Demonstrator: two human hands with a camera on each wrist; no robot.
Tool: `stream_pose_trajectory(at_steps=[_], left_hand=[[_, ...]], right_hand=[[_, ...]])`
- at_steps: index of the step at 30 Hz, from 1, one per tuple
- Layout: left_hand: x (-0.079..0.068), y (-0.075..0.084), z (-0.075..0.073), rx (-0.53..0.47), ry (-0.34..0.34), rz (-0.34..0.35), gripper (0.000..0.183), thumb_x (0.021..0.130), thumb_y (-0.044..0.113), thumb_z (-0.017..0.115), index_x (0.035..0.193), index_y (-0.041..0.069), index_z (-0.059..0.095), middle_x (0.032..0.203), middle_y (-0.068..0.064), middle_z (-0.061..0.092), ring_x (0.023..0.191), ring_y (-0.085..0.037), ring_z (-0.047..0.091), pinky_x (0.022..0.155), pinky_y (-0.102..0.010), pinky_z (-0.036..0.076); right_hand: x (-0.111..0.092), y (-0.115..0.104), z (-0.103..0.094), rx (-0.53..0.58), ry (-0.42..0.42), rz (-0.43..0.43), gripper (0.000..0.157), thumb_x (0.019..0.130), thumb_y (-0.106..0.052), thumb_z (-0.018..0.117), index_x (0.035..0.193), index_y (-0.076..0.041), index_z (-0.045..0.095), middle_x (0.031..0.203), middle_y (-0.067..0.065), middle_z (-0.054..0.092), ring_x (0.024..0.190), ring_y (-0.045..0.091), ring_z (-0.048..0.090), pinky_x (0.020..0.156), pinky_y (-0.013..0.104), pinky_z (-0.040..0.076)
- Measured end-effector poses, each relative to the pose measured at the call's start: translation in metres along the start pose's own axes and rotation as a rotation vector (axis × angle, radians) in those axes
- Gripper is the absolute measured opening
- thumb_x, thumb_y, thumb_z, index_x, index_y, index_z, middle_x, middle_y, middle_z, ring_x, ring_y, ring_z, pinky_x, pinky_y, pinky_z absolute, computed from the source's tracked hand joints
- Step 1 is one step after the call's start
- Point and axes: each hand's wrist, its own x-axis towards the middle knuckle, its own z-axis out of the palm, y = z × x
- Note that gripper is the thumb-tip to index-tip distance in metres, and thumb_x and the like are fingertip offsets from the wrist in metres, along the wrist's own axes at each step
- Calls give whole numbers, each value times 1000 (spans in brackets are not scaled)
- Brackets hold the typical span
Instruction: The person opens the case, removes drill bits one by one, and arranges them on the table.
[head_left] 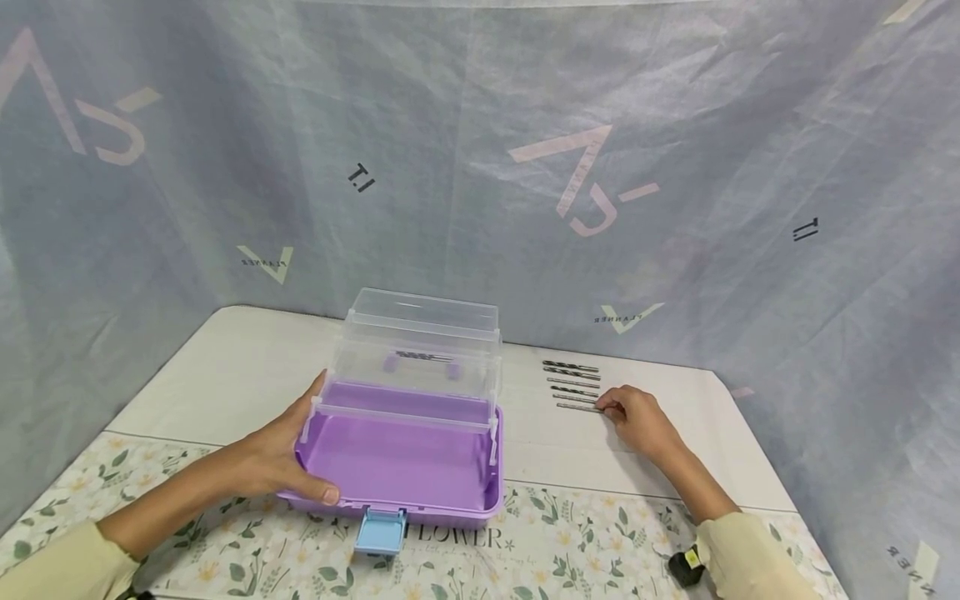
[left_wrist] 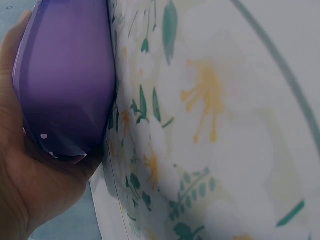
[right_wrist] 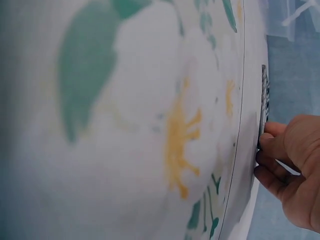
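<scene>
A purple storage box (head_left: 405, 458) stands with its clear lid (head_left: 423, 321) raised and a blue latch (head_left: 381, 532) hanging at the front. My left hand (head_left: 281, 454) grips the box's left end, thumb along the front rim and fingers spread up the side. In the left wrist view this hand (left_wrist: 45, 185) wraps the purple end wall (left_wrist: 67, 75). To the right, several drill bits (head_left: 572, 367) lie in a row. My right hand (head_left: 637, 421) pinches the right end of the nearest thin drill bit (head_left: 577, 407). In the right wrist view, the fingers hide that end.
Dark, thin items (head_left: 423, 357) show through the clear lid. The table carries a flowered cloth (head_left: 585, 542) in front and a plain white surface (head_left: 540, 450) farther back. A grey printed curtain (head_left: 465, 167) hangs behind and at both sides.
</scene>
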Motion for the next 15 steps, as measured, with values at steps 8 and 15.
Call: stream_pose_trajectory(at_steps=[8, 15], left_hand=[[0, 0, 0, -5, 0, 3, 171, 70, 14, 108, 179, 34, -21, 167, -33, 40, 128, -37, 67, 101, -37, 60], [0, 0, 0, -8, 1, 2, 171, 69, 14, 108, 179, 34, -21, 167, -33, 40, 127, -38, 67, 101, -39, 61]], right_hand=[[1, 2, 0, -10, 1, -1, 21, 104, 9, 70, 111, -5, 84, 112, 14, 80, 104, 33, 76, 89, 49, 63], [2, -2, -1, -11, 33, -22, 21, 104, 9, 70, 110, -6, 85, 108, 12, 80, 101, 31, 77, 86, 47, 63]])
